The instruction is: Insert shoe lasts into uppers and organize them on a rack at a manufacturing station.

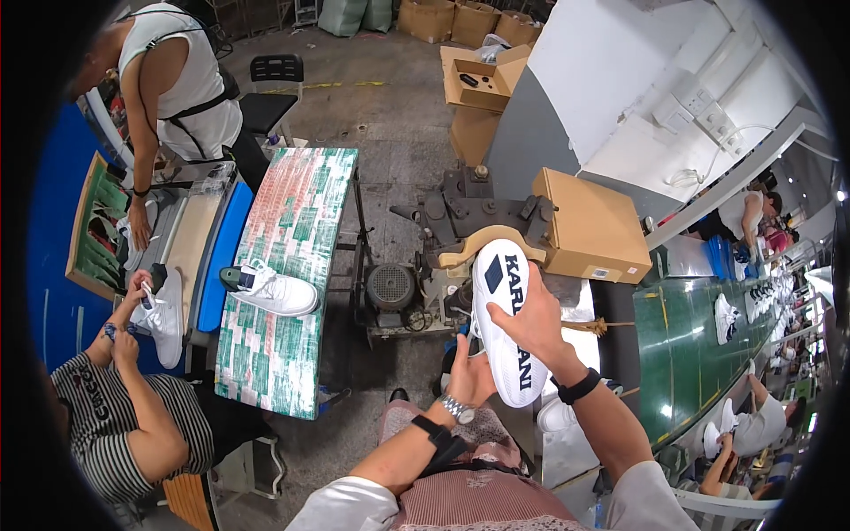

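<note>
A white sneaker [506, 354] is held in front of me with its sole turned up, dark lettering and a dark blue diamond on it. My right hand [534, 320] grips it from the right side, thumb lying across the sole. Below and to the left, my left hand [471, 376] is beside the shoe's lower edge, its thumb stretched out and apart; its other fingers are partly hidden behind the shoe. Just beyond the sneaker stands a dark metal machine [460, 205] with a curved tan pad [490, 242].
On the left, a table wrapped in green and white [274, 354] bears another white sneaker [273, 290]. Two co-workers handle shoes by a conveyor with a blue edge [225, 248]. A closed cardboard box [591, 223] sits right of the machine; a green conveyor [677, 341] runs along the right.
</note>
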`<state>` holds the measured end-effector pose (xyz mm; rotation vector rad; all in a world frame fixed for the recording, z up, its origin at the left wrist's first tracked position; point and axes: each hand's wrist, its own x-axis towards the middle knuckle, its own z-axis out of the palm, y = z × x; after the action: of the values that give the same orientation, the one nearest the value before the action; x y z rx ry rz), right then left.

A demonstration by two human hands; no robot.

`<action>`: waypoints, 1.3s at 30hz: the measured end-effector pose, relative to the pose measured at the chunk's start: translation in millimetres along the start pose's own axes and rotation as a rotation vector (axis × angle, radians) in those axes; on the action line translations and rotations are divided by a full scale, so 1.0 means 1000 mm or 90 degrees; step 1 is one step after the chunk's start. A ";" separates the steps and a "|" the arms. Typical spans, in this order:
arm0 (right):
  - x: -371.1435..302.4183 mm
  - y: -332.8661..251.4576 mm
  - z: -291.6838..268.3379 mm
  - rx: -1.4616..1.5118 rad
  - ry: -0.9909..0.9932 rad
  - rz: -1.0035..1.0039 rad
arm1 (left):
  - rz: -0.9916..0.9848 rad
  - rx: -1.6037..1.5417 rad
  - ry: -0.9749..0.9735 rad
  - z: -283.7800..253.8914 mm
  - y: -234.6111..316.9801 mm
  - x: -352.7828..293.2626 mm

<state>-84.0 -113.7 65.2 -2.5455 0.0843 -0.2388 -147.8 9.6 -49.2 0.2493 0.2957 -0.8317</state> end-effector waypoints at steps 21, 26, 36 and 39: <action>-0.055 -0.013 0.001 0.020 0.175 0.006 | 0.027 0.009 -0.075 -0.005 -0.013 -0.009; -0.108 0.020 -0.013 0.831 -0.019 0.508 | -0.167 0.166 0.130 -0.052 0.030 -0.100; -0.053 0.009 0.050 1.426 -0.251 0.350 | -0.170 1.458 0.221 -0.043 0.097 -0.168; -0.105 0.033 0.007 1.407 -0.247 0.144 | 0.035 1.569 0.266 -0.053 0.044 -0.106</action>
<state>-185.8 -125.4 25.0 -0.3329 -0.0477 0.2172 -190.7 128.1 -57.2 2.7007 -0.5470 -0.6359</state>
